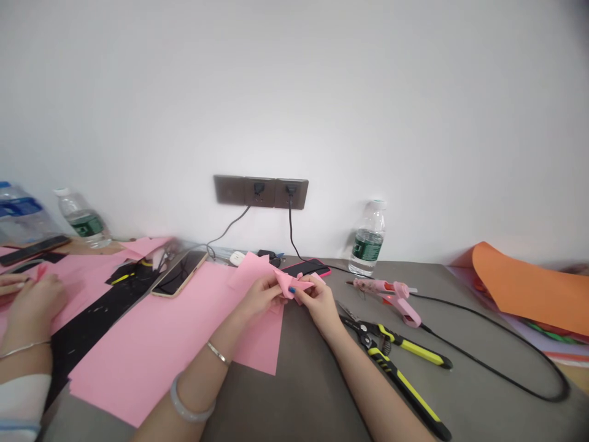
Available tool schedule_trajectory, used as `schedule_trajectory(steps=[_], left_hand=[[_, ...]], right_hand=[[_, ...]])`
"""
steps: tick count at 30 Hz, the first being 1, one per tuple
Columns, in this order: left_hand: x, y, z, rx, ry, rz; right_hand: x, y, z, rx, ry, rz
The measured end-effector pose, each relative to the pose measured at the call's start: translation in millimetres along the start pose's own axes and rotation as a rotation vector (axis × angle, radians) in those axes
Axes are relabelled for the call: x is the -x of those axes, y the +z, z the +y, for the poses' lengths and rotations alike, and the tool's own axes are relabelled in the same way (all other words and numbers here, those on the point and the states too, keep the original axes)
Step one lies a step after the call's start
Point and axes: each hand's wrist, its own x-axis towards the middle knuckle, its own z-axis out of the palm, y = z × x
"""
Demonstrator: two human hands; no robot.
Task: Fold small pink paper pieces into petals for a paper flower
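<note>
1. Folded pink craft paper is held up between my two hands, over the right edge of a large pink sheet on a grey tabletop.
2. My left hand pinches one side of the paper, its fingers closed together on it. A pale bangle and a thin gold bracelet circle that arm.
3. My right hand clamps the other side, its fingers together on the fold. A blue-painted nail shows where the hands meet.
4. A clear plastic water bottle with a green label stands upright by the wall, beyond my right hand, with clear liquid inside. Another green-labelled bottle and a blue-labelled bottle stand at far left.
5. A pink glue gun and yellow-and-black pliers lie to my right, the gun's black cord looping across the table.
6. At left, a co-worker's hands work over pink paper, beside a black strip and a tablet. A pink-edged phone lies behind my hands, and an orange sheet curls at far right.
</note>
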Motion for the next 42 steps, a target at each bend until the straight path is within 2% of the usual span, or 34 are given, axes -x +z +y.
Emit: schedule_trajectory(steps=[3,6,10,12,14,17,20,22,27,32,42], left_hand=[[1,-3.9,1,-0.003,-0.013,-0.057],[2,-10.2,2,-0.025,-0.027,-0.101],[2,-15.7,3,-0.070,-0.083,-0.122],[1,-15.2,2,-0.053,-0.068,-0.086],[-2,-12.9,0,0.003,-0.035,-0.011],[-5,-9.0,-2,-0.009,0.072,0.099],[-5,-7.4,-3,-0.166,0.231,0.101],[-4,-7.3,-3,-0.252,0.276,0.059],[-5,-8.0,-7,-0.278,0.266,0.037],[-6,-9.2,-10,-0.233,0.218,0.029],[-4,-10.6,-4,-0.259,0.180,0.037]], right_hand=[[0,-1,3,0.101,-0.120,0.105],[0,-1,1,0.168,-0.179,0.087],[2,3,-2,0.028,-0.069,-0.005],[2,4,-3,-0.041,-0.003,-0.038],[2,5,-3,-0.071,0.044,-0.051],[1,5,-1,-0.090,0.065,0.007],[1,5,1,-0.102,0.039,0.037],[1,5,1,-0.109,0.014,0.025],[2,5,-1,-0.096,-0.026,-0.029],[1,3,1,-0.107,0.006,-0.012],[4,2,0,-0.089,-0.049,-0.063]])
